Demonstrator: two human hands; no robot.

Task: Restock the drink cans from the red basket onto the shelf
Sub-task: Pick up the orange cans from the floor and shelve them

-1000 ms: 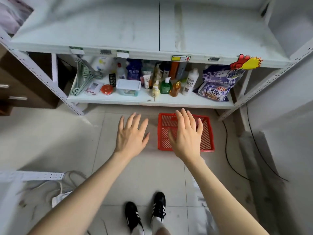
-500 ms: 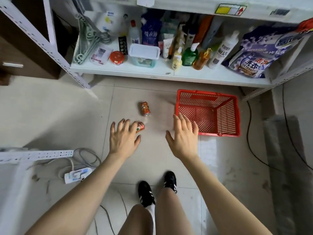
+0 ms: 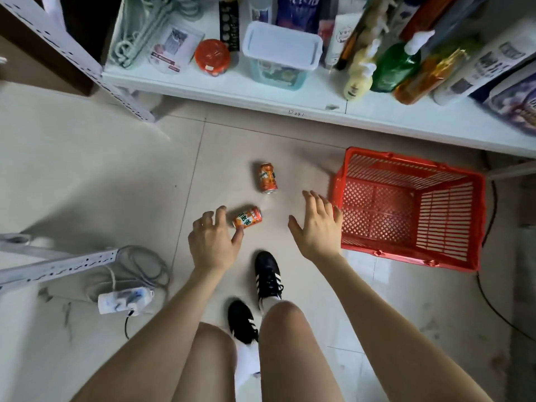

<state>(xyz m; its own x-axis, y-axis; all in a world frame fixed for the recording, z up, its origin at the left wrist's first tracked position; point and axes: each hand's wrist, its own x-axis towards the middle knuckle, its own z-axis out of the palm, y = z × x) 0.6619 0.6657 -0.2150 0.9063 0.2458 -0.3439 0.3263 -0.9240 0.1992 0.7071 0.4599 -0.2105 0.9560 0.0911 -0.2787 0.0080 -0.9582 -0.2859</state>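
Two orange drink cans lie on their sides on the tiled floor. The nearer can (image 3: 247,217) is right at the fingertips of my left hand (image 3: 213,238), whose fingers are spread and slightly bent over its left end; no grip shows. The farther can (image 3: 267,177) lies apart, closer to the shelf. My right hand (image 3: 316,225) hovers with straight spread fingers beside the left wall of the red basket (image 3: 448,258), which stands on the floor with nothing inside. The low white shelf (image 3: 304,104) runs along the top.
The shelf holds a lidded clear box (image 3: 280,55), an orange jar (image 3: 212,56), pump bottles (image 3: 395,68), hangers (image 3: 139,33) and detergent bags. A power strip (image 3: 124,299) with coiled cable and a metal rail (image 3: 55,265) lie at left. My shoes (image 3: 268,275) stand below the cans.
The view has dropped lower and closer to the floor. Both hands have come down; my left hand has reached the nearer can and my right hand has moved up to the basket.
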